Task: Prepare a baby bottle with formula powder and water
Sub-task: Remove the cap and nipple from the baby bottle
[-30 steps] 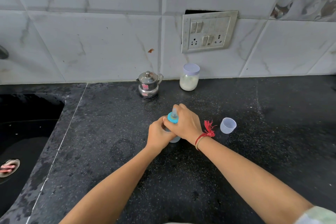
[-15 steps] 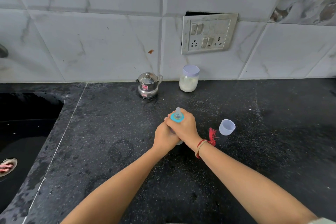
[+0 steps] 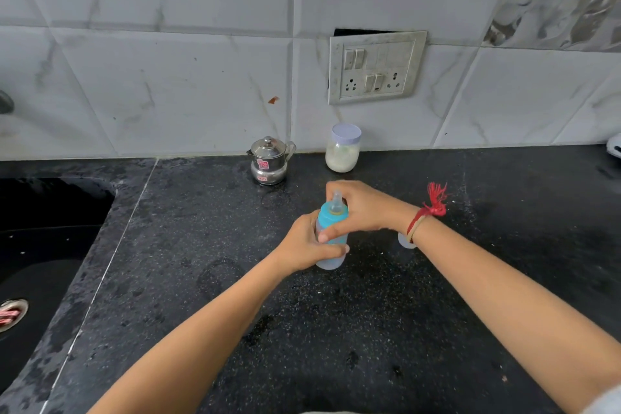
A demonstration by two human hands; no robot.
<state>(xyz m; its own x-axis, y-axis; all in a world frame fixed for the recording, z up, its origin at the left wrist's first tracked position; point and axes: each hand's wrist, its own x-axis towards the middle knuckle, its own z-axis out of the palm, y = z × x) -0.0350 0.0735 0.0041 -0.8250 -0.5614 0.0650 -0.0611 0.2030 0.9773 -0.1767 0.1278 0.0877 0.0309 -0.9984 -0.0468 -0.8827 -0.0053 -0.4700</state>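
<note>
A: What are the hands doing?

B: The left hand (image 3: 304, 245) is wrapped round the body of the baby bottle (image 3: 331, 260), thumb laid across its front. The right hand (image 3: 364, 212) comes over from the far side, fingers curled round the blue collar (image 3: 327, 218), with the teat (image 3: 337, 200) poking up between them.

A: So the top is being screwed on?

B: That's my reading, though tightening or loosening can't be told from this. The bottle is in front of the person, mid-counter. Whether its base touches the counter (image 3: 369, 329) I cannot tell.

A: How to do it well?

B: Hold the body firm without squeezing, stand it upright, turn only the collar, and leave the teat tip untouched. Stop when the thread seats snug, otherwise it may leak when shaken.

A: Anything close by?

B: A small clear cap (image 3: 404, 243) sits just behind the right wrist, partly hidden, so mind that arm. The powder jar (image 3: 342, 153) and a steel pot (image 3: 270, 161) stand well back by the wall, with the sink (image 3: 43, 228) off to the left
</note>
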